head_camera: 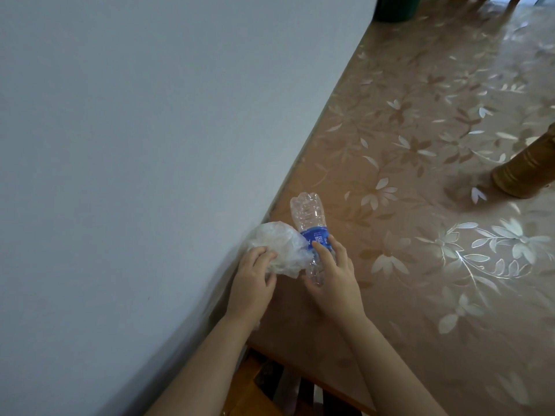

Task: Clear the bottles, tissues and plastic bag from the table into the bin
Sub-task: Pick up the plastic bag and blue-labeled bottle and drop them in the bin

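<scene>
My right hand (333, 277) grips the clear bottle (312, 235) around its blue label, base pointing away from me. My left hand (255, 280) clutches the crumpled plastic bag (276, 244), touching the bottle, above the table (420, 205) edge beside the wall (135, 145).

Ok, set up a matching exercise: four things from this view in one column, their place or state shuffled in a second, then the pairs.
1. clear bottle
2. plastic bag
3. brown cylinder
4. dark green container

A. at the table's far end
B. held in the left hand
C. on the table at the right edge of view
D. held in the right hand

Pairs: 1-D, 2-B, 3-C, 4-A
</scene>
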{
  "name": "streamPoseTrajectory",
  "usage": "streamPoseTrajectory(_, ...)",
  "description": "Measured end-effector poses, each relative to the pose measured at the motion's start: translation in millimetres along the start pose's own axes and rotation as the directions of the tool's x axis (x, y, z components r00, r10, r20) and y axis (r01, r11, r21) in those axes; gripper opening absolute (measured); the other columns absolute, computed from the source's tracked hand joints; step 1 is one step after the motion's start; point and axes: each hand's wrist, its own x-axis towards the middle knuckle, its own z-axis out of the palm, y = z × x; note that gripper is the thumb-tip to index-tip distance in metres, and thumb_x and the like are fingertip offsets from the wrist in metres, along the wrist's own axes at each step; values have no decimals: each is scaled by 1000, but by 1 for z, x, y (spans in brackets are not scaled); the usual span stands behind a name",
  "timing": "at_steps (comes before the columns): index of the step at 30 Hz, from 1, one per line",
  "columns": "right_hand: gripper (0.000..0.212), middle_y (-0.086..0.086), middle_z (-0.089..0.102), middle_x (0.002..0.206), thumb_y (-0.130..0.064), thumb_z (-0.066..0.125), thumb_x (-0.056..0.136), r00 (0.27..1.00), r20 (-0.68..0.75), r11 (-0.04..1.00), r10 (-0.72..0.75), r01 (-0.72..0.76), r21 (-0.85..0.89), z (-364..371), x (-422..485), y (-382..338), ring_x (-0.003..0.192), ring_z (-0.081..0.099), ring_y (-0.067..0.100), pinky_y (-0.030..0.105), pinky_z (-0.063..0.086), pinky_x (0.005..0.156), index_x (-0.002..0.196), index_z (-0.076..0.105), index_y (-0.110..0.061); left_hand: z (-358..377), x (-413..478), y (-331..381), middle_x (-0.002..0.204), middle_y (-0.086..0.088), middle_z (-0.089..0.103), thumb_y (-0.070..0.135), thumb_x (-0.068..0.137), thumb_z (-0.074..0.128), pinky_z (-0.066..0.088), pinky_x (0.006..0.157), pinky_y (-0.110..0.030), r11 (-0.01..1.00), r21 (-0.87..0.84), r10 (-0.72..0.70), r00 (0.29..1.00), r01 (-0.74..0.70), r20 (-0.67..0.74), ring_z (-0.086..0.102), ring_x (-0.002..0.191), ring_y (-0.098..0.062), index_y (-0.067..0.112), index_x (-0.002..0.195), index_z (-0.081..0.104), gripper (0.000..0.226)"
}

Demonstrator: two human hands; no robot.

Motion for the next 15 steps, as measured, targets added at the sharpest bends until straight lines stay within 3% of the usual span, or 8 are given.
streamPoseTrajectory(8,63,10,33,143,-21,71,74,999,-14,997,36,-35,63,-9,-1,0,124,37,30,44,44,91,129,41,-16,-10,-7,2,103,-9,61,-5,74,67,43,86,-21,982,-186,-44,997,33,-59,54,97,-14,5,96,64,24)
streamPoseTrajectory(12,65,10,35,141,-20,72,73,999,-32,998,39,-37,59,-17,-6,-1,122,40,29,40,43,90,130,41,-14,-16,-11,6,98,0,57,-1,75,67,39,77,-3,956,-281,-95,995,82,-34,54,91,-11,10,94,63,22)
streamPoseTrajectory(15,65,10,37,140,-23,73,71,998,-48,998,29,-26,63,-26,-11,-3,119,43,28,38,43,89,128,42,-14,-21,-14,12,97,1,57,-1,76,67,40,73,0,935,-345,-87,996,81,-2,54,90,-3,19,92,60,27)
